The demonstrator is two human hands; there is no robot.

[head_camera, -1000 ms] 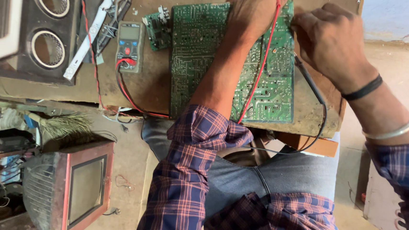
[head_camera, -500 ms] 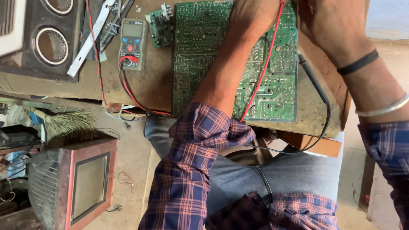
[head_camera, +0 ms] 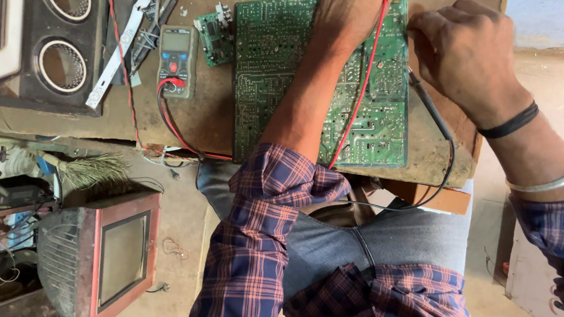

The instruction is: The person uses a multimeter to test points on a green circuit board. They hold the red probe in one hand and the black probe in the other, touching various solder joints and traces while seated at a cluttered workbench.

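Probing step in hand, as I read it: both meter leads are down on the large green circuit board [head_camera: 371, 112], which lies solder side up on the worn wooden bench [head_camera: 212, 117], its near edge close to the bench's near edge. Left hand [head_camera: 348, 11] rests on the board's far end, fingers closed around the red probe, whose red lead [head_camera: 359, 98] trails back along the forearm. Right hand [head_camera: 465, 49] is fisted tight on the black probe [head_camera: 425, 102] near the board's right edge; the tip is hidden under the knuckles, so cannot tell which point it touches. Yellow-and-grey multimeter [head_camera: 175, 61] sits apart to the left of the board, its screen too small to make out; a small green board [head_camera: 212, 36] lies between them. Speaker cabinet [head_camera: 59, 37] at far left, small red television [head_camera: 119, 256] on the floor. Next move, judged: hold both tips steady and glance across to the meter, which calls for no slip between close solder joints
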